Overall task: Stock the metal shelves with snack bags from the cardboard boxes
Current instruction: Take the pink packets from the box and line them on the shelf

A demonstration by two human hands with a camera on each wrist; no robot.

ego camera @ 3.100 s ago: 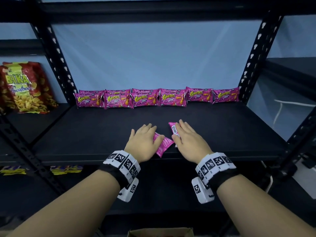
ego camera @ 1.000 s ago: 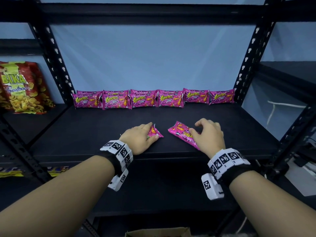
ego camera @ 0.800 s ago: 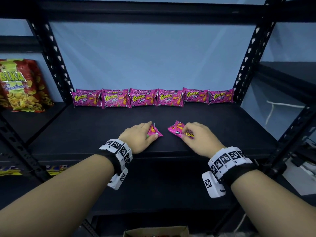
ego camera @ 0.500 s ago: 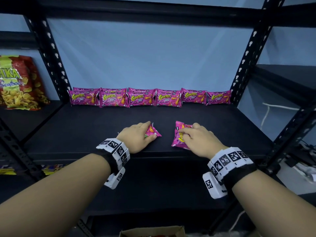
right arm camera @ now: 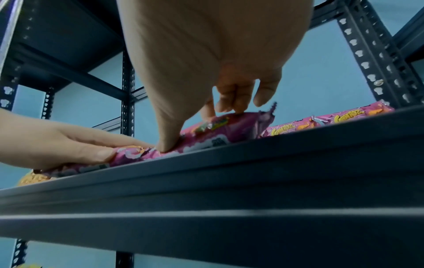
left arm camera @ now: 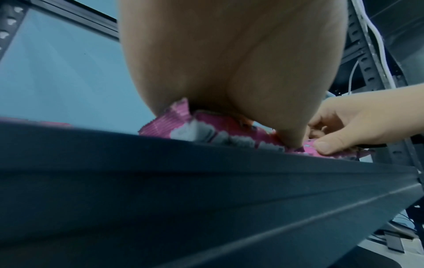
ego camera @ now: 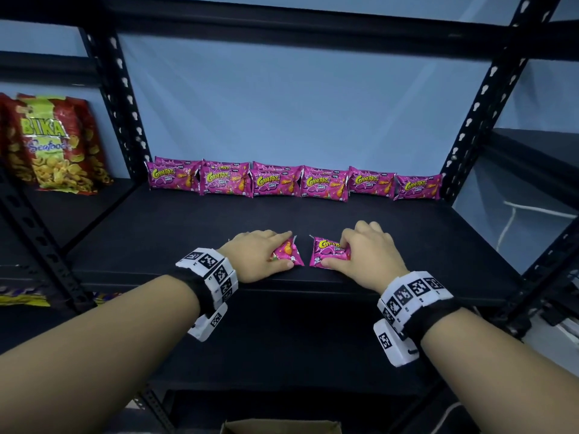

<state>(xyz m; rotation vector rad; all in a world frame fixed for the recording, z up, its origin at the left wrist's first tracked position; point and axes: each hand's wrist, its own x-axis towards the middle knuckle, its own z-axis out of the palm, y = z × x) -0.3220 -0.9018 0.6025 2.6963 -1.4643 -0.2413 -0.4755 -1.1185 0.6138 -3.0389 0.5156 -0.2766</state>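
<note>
Nearest, the cardboard box (ego camera: pixel 280 426) shows only in the head view, at the bottom edge below the metal shelf (ego camera: pixel 423 245); the wrist views look up past the shelf's front lip to the thumbs pressing foil. At that lip the left hand (ego camera: pixel 255 256) pinches one pink snack bag (ego camera: pixel 286 253) and the right hand (ego camera: pixel 365 253) grips another pink bag (ego camera: pixel 329 253), the two just apart; behind them lies bare shelf, then the back row of pink bags (ego camera: pixel 294 183) against the wall, and a red snack bag (ego camera: pixel 54 145) stands in the left bay.

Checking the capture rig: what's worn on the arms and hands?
Bare forearms, no sleeves or gloves. Each wrist wears a black band carrying white blocks printed with black square markers, left wristband and right wristband. A white marker-tagged box hangs under each.
</note>
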